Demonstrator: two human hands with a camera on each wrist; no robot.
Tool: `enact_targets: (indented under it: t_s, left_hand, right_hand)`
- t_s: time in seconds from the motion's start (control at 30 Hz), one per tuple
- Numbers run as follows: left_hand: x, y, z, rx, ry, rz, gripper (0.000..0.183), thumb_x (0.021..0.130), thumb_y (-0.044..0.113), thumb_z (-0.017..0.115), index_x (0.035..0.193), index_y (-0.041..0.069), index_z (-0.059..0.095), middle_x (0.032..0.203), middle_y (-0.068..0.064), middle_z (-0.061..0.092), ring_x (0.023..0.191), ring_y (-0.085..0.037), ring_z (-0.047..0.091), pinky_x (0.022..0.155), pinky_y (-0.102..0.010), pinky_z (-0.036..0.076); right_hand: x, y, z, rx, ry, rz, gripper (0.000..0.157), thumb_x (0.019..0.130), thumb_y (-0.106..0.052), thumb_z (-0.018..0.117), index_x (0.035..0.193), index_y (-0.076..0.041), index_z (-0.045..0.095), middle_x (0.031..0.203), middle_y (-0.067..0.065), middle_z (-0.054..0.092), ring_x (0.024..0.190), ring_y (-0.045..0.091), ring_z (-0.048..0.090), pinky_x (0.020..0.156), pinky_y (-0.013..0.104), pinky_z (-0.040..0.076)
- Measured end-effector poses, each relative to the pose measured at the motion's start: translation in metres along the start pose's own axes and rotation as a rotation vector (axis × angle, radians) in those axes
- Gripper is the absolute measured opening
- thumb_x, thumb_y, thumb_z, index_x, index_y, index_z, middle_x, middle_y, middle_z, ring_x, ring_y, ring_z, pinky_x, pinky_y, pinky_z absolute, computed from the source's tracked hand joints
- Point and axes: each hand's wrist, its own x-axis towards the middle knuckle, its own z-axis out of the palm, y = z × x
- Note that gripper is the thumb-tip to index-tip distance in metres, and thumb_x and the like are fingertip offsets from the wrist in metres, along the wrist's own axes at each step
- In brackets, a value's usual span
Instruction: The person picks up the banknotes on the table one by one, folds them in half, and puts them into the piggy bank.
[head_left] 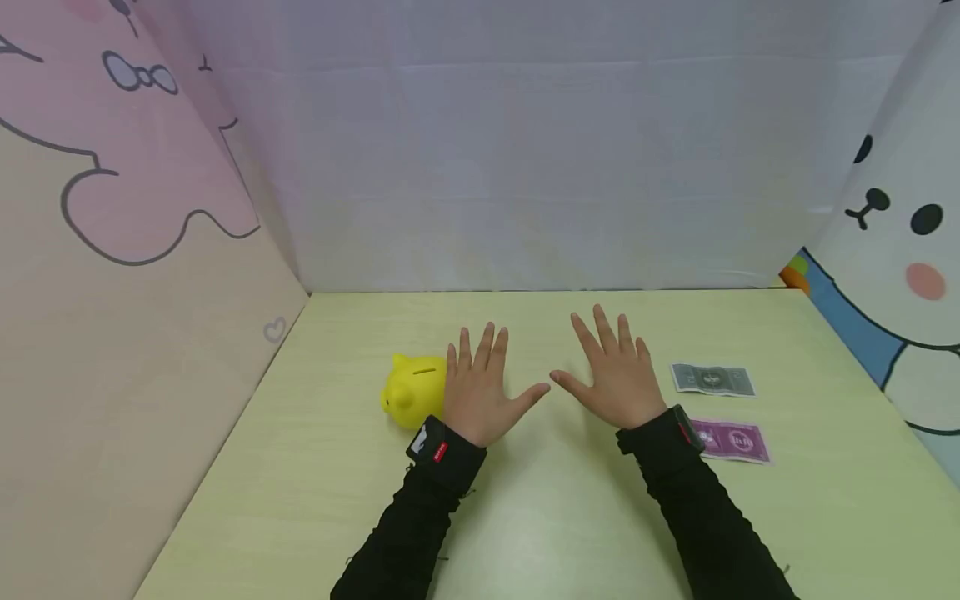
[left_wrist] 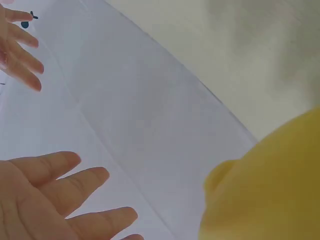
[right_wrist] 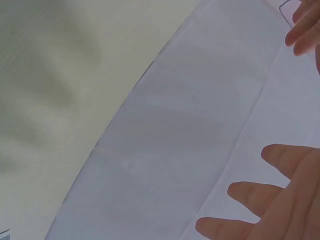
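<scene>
Both hands are held palm down above the table with fingers spread, holding nothing. In the head view the left hand (head_left: 483,398) overlaps the right side of a yellow piggy bank (head_left: 414,392), which has a slot along its top. The piggy bank looms large at the right of the left wrist view. My right hand (head_left: 617,385) is to the right, its thumb pointing toward the left thumb with a small gap between them. Beyond the right hand lie two banknotes: a grey-green one (head_left: 712,380) and, nearer, a purple one (head_left: 733,441), partly hidden behind the right wrist.
The pale yellow-green table (head_left: 555,525) reaches back to a white sheet (head_left: 525,167). A curtain with pink cartoon figures (head_left: 150,183) borders the left side. On the right hangs a panel with a white cartoon animal (head_left: 885,275). Black sleeves and wrist straps cover both forearms.
</scene>
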Motion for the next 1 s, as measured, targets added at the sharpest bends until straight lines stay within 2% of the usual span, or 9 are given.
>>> enact_targets:
  t_s: [0.17, 0.33, 0.47, 0.6, 0.73, 0.87, 1.0]
  left_hand:
    - [0.002, 0.009, -0.006, -0.109, 0.010, 0.055, 0.093, 0.083, 0.076, 0.035, 0.148, 0.010, 0.026, 0.151, -0.012, 0.027, 0.138, -0.038, 0.015, 0.112, -0.048, 0.013]
    - [0.003, 0.020, -0.008, -0.245, -0.009, 0.078, 0.090, 0.084, 0.072, 0.041, 0.147, 0.008, 0.028, 0.149, -0.012, 0.030, 0.137, -0.036, 0.020, 0.111, -0.045, 0.020]
    - [0.004, 0.029, -0.006, -0.330, -0.014, 0.097, 0.087, 0.084, 0.067, 0.047, 0.146, 0.007, 0.031, 0.147, -0.011, 0.035, 0.135, -0.033, 0.027, 0.107, -0.043, 0.029]
    - [0.006, 0.037, 0.001, -0.391, -0.023, 0.134, 0.083, 0.085, 0.061, 0.052, 0.143, 0.005, 0.035, 0.143, -0.009, 0.040, 0.131, -0.026, 0.036, 0.106, -0.037, 0.033]
    - [0.006, 0.045, 0.007, -0.448, -0.064, 0.147, 0.078, 0.086, 0.057, 0.054, 0.142, 0.005, 0.037, 0.141, -0.008, 0.043, 0.129, -0.019, 0.039, 0.105, -0.032, 0.033]
    - [0.003, 0.055, 0.008, -0.506, -0.132, 0.141, 0.071, 0.088, 0.050, 0.055, 0.141, 0.006, 0.039, 0.140, -0.007, 0.045, 0.128, -0.017, 0.040, 0.105, -0.030, 0.034]
    - [0.001, 0.064, 0.012, -0.519, -0.186, 0.155, 0.065, 0.090, 0.045, 0.056, 0.140, 0.007, 0.041, 0.138, -0.006, 0.047, 0.127, -0.016, 0.041, 0.104, -0.027, 0.034]
  right_hand:
    - [-0.002, 0.005, -0.009, 0.038, 0.013, 0.006, 0.086, 0.086, -0.065, 0.045, 0.151, -0.016, 0.017, 0.153, 0.019, 0.013, 0.135, 0.046, 0.011, 0.099, 0.067, 0.023]
    - [-0.006, 0.013, -0.019, 0.095, 0.038, 0.008, 0.085, 0.087, -0.060, 0.050, 0.151, -0.013, 0.017, 0.152, 0.022, 0.016, 0.133, 0.048, 0.016, 0.096, 0.067, 0.028]
    - [-0.011, 0.023, -0.025, 0.135, 0.060, 0.013, 0.085, 0.087, -0.056, 0.054, 0.150, -0.011, 0.020, 0.149, 0.024, 0.021, 0.132, 0.047, 0.022, 0.096, 0.066, 0.030]
    - [-0.019, 0.035, -0.031, 0.177, 0.084, 0.035, 0.085, 0.085, -0.052, 0.059, 0.148, -0.006, 0.025, 0.145, 0.027, 0.028, 0.128, 0.046, 0.030, 0.097, 0.064, 0.031]
    - [-0.029, 0.050, -0.036, 0.219, 0.102, 0.067, 0.082, 0.085, -0.048, 0.062, 0.145, -0.001, 0.030, 0.138, 0.028, 0.036, 0.123, 0.046, 0.035, 0.095, 0.063, 0.033]
    - [-0.040, 0.062, -0.044, 0.260, 0.069, 0.123, 0.081, 0.086, -0.047, 0.061, 0.143, 0.002, 0.030, 0.135, 0.030, 0.037, 0.122, 0.046, 0.035, 0.095, 0.063, 0.033]
    - [-0.052, 0.072, -0.050, 0.270, 0.024, 0.201, 0.078, 0.090, -0.047, 0.055, 0.143, 0.005, 0.029, 0.134, 0.032, 0.036, 0.121, 0.048, 0.035, 0.094, 0.065, 0.032]
